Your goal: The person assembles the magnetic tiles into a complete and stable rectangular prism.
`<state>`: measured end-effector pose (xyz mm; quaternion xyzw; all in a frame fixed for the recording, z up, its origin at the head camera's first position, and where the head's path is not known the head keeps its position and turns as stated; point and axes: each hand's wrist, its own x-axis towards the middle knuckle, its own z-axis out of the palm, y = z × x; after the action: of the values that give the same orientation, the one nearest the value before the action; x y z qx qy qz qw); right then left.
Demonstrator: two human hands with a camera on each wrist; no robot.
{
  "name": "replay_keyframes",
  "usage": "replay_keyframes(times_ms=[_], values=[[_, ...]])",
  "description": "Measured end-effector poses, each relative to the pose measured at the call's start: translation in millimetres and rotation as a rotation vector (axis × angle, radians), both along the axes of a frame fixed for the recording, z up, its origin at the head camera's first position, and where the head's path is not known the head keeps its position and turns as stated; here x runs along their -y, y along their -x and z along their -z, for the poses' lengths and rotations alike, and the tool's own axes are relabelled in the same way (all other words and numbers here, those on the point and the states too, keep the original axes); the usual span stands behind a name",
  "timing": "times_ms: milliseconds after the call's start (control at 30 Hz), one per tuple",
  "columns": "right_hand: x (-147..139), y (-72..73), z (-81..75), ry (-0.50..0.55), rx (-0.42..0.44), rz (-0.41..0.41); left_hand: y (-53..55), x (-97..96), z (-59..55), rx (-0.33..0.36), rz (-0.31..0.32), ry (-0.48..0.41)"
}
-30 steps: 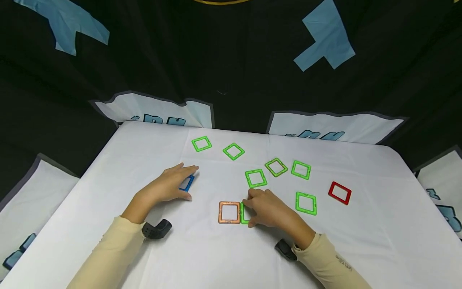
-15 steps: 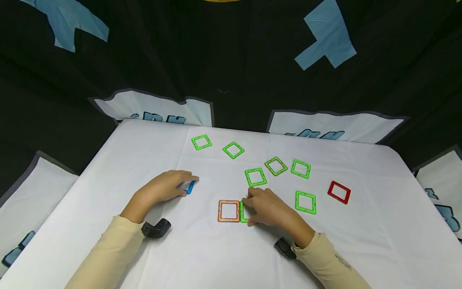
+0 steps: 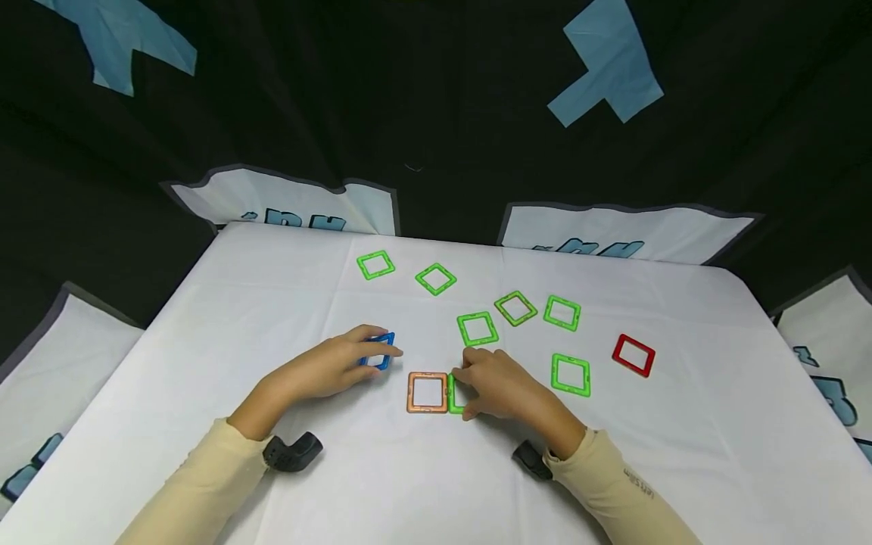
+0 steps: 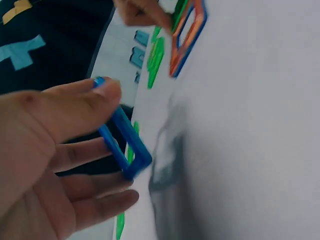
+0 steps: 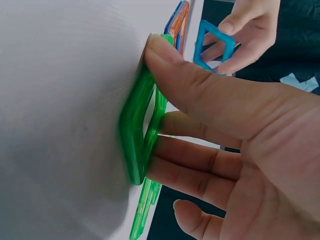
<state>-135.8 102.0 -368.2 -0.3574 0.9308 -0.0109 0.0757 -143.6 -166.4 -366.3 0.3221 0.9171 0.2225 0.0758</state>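
My left hand [image 3: 327, 369] pinches a blue square magnetic tile [image 4: 142, 161] between thumb and fingers. The wrist views show this open-framed tile tilted and raised off the white tabletop. Flat at the front middle lies an orange tile [image 3: 428, 409], with a blue layer visible under it in the left wrist view. My right hand [image 3: 502, 384] grips a green tile [image 5: 131, 122] by its edges, thumb on one side and fingers on the other. That green tile sits edge to edge against the orange one, and the hand covers its right part in the head view.
Several more green tiles lie loose across the back and right, among them one near my right fingertips [image 3: 484, 343] and another farther right [image 3: 571, 390]. A red tile [image 3: 630, 366] is at the right. Black cloth [image 3: 436, 113] hangs behind the table.
My left hand has closed on the blue tile, lifted it and brought it right, nearer the orange tile. My right hand stays at the green tile.
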Motion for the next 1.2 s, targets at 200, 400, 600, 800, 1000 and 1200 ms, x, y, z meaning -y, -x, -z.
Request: replay_keyframes(times_ms=[200, 400, 600, 800, 1000, 1200], values=[[-0.7, 1.8, 0.9, 0.009, 0.002, -0.002, -8.0, -7.4, 2.3, 0.069, 0.036, -0.073], [-0.7, 2.6, 0.1, 0.013, 0.000, -0.006, -9.7, -11.8, 6.2, 0.069, 0.034, -0.117], [-0.3, 2.1, 0.1, 0.006, 0.016, 0.000, -9.7, -13.6, 14.2, 0.089, 0.080, -0.241], [-1.0, 2.7, 1.9, 0.007, 0.016, 0.000, -12.0, -19.1, 17.7, 0.156, 0.077, -0.298], [-1.1, 3.1, 1.7, 0.005, 0.015, 0.003, -14.2, -24.1, 20.9, 0.156, 0.078, -0.326], [-0.5, 3.4, 1.4, 0.000, 0.020, 0.006, -15.7, -27.3, 24.1, 0.148, 0.077, -0.360]])
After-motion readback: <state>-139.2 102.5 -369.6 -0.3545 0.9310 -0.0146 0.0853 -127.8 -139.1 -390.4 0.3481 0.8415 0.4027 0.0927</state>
